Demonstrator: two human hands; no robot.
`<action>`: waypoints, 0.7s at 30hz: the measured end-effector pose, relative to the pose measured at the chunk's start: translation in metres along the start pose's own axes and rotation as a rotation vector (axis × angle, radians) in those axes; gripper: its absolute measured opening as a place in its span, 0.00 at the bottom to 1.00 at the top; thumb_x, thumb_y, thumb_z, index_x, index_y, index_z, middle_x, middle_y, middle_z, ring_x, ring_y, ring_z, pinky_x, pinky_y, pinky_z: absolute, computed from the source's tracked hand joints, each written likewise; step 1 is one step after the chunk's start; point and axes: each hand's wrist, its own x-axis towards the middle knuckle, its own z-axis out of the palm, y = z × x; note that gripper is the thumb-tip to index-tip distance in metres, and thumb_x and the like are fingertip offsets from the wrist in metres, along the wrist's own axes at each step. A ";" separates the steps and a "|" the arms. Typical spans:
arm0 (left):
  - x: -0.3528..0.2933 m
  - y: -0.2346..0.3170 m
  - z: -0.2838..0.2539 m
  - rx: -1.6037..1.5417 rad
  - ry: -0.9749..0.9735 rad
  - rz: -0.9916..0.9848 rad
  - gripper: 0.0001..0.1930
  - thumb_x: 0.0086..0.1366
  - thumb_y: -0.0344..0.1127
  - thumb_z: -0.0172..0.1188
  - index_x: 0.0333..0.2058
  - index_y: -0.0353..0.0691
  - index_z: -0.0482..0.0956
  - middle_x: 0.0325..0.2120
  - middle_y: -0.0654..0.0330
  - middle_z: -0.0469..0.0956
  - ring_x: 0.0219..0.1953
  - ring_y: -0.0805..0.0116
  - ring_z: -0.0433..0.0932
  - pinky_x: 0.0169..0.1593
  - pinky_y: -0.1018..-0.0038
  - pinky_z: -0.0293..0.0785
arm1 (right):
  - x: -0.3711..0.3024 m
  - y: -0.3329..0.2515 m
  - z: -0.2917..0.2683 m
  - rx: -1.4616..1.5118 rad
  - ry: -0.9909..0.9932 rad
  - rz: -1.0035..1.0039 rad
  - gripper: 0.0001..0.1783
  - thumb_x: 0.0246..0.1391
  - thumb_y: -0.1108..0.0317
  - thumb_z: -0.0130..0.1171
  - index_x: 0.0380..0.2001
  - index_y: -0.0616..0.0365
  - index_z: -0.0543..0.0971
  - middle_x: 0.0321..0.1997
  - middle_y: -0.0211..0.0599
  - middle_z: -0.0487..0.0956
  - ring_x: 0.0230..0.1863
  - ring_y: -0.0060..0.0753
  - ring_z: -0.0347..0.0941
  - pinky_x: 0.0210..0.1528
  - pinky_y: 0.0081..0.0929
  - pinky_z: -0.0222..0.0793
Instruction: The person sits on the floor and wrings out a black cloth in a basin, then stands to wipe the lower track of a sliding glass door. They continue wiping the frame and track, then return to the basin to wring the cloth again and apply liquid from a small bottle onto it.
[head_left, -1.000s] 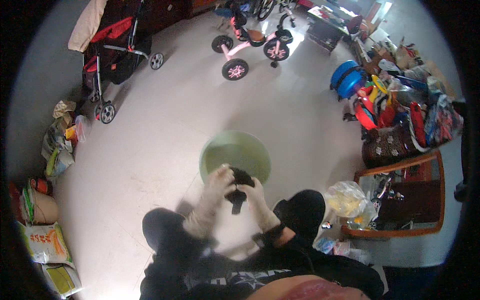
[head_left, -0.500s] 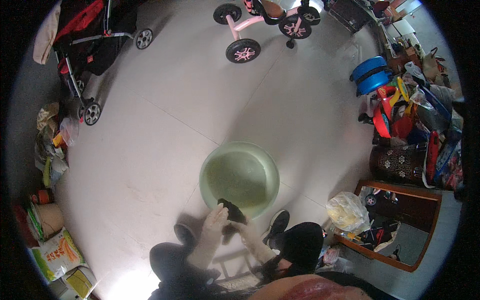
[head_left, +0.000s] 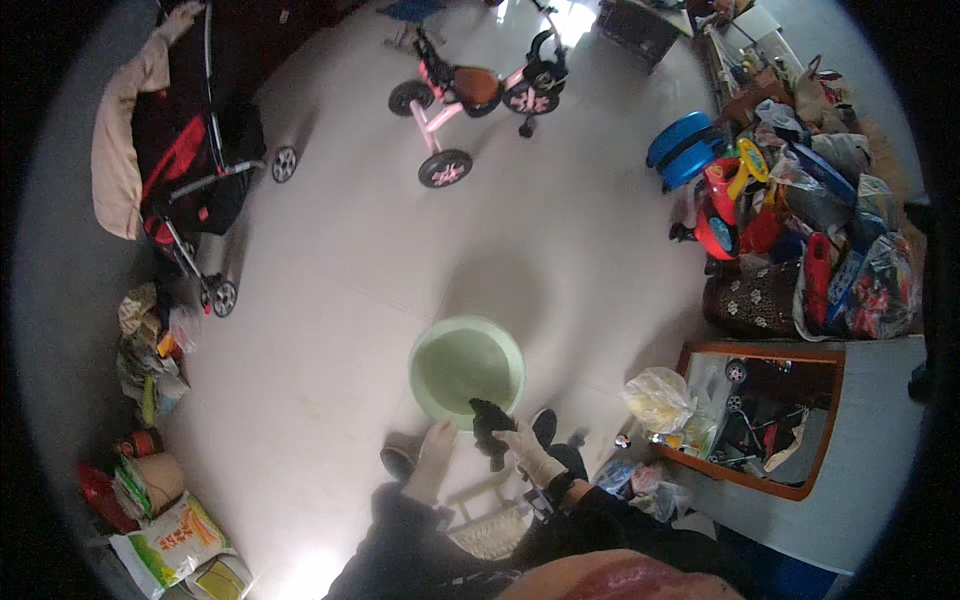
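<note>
A pale green basin (head_left: 518, 350) with liquid in it stands on the floor before me. A dark, limp piece of cloth (head_left: 490, 425) hangs at its near right rim; what kind of cloth item it is I cannot make out. My right hand (head_left: 525, 447) is closed on the cloth's right side, and a dark band circles that wrist. At the basin's near left rim is my left hand (head_left: 436, 446), apart from the cloth, with its fingers stretched toward the rim; whether they touch it is unclear.
A small stool (head_left: 490, 525) is between my legs. Left are a stroller (head_left: 195, 180) and bags (head_left: 175, 540). A pink tricycle (head_left: 440, 125) stands beyond the basin. At right, a framed mirror (head_left: 825, 425), a yellowish plastic bag (head_left: 660, 400) and piled toys (head_left: 720, 205) line the wall.
Both hands were on the dark cloth together; my left hand has let go and moved left. My right hand keeps the cloth and has shifted right. The whole view has shifted too.
</note>
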 end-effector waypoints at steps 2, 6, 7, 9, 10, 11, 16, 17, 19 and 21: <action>-0.014 0.022 0.012 -0.049 -0.017 -0.055 0.19 0.68 0.41 0.53 0.52 0.35 0.72 0.44 0.58 0.75 0.43 0.69 0.74 0.44 0.75 0.73 | -0.027 -0.021 0.009 0.057 -0.018 0.026 0.22 0.50 0.77 0.55 0.51 0.69 0.72 0.42 0.42 0.79 0.39 0.37 0.78 0.42 0.33 0.75; -0.044 0.062 0.034 0.196 -0.114 0.046 0.20 0.68 0.46 0.54 0.50 0.37 0.73 0.36 0.65 0.77 0.31 0.75 0.75 0.33 0.77 0.73 | -0.082 -0.067 0.022 0.007 -0.218 0.013 0.27 0.50 0.78 0.53 0.57 0.67 0.70 0.48 0.40 0.77 0.46 0.30 0.74 0.51 0.29 0.70; -0.052 0.074 0.036 0.287 -0.145 -0.015 0.19 0.68 0.46 0.53 0.50 0.39 0.74 0.34 0.65 0.76 0.29 0.76 0.74 0.31 0.78 0.73 | -0.096 -0.078 0.022 0.000 -0.278 -0.018 0.28 0.50 0.78 0.53 0.57 0.67 0.69 0.49 0.41 0.77 0.47 0.31 0.74 0.52 0.29 0.69; -0.075 0.091 0.051 0.158 -0.024 -0.089 0.15 0.68 0.44 0.52 0.46 0.40 0.75 0.34 0.63 0.77 0.27 0.77 0.75 0.30 0.82 0.71 | -0.121 -0.100 0.016 -0.059 -0.225 0.102 0.29 0.48 0.77 0.55 0.57 0.67 0.70 0.50 0.43 0.77 0.47 0.35 0.75 0.52 0.31 0.71; -0.085 0.102 0.051 0.179 0.043 -0.138 0.14 0.68 0.43 0.52 0.44 0.41 0.76 0.34 0.63 0.78 0.26 0.76 0.75 0.30 0.81 0.71 | -0.131 -0.112 0.012 -0.016 -0.268 0.054 0.29 0.48 0.77 0.55 0.57 0.67 0.70 0.50 0.44 0.77 0.47 0.36 0.75 0.51 0.31 0.73; -0.096 0.112 0.047 0.126 -0.014 -0.145 0.14 0.68 0.43 0.52 0.44 0.41 0.76 0.35 0.62 0.78 0.28 0.75 0.76 0.30 0.79 0.72 | -0.143 -0.124 0.007 0.051 -0.268 0.104 0.29 0.48 0.77 0.56 0.57 0.68 0.70 0.50 0.45 0.77 0.46 0.37 0.76 0.50 0.31 0.74; -0.153 0.136 0.031 0.369 -0.184 0.161 0.17 0.66 0.46 0.51 0.47 0.41 0.74 0.38 0.59 0.78 0.36 0.70 0.77 0.36 0.68 0.73 | -0.189 -0.199 -0.022 -0.017 -0.300 -0.144 0.29 0.42 0.75 0.61 0.53 0.65 0.73 0.42 0.42 0.80 0.42 0.37 0.78 0.46 0.36 0.77; -0.152 0.138 0.028 0.488 -0.048 -0.014 0.19 0.66 0.48 0.50 0.47 0.41 0.74 0.40 0.59 0.78 0.38 0.68 0.77 0.38 0.65 0.72 | -0.196 -0.212 -0.028 -0.057 -0.205 -0.122 0.29 0.42 0.75 0.61 0.53 0.65 0.73 0.42 0.42 0.80 0.42 0.37 0.78 0.46 0.36 0.77; -0.161 0.134 0.005 0.345 0.111 -0.186 0.21 0.67 0.48 0.49 0.50 0.39 0.71 0.42 0.57 0.78 0.42 0.62 0.77 0.44 0.58 0.71 | -0.208 -0.236 -0.041 -0.051 -0.197 -0.152 0.28 0.42 0.75 0.61 0.52 0.64 0.74 0.42 0.41 0.80 0.42 0.37 0.78 0.46 0.36 0.77; -0.166 0.123 -0.024 0.263 0.188 -0.301 0.24 0.67 0.49 0.48 0.53 0.36 0.68 0.45 0.52 0.76 0.43 0.57 0.77 0.45 0.54 0.71 | -0.218 -0.250 -0.052 -0.040 -0.185 -0.175 0.28 0.42 0.75 0.61 0.51 0.64 0.74 0.42 0.41 0.80 0.42 0.37 0.78 0.46 0.36 0.77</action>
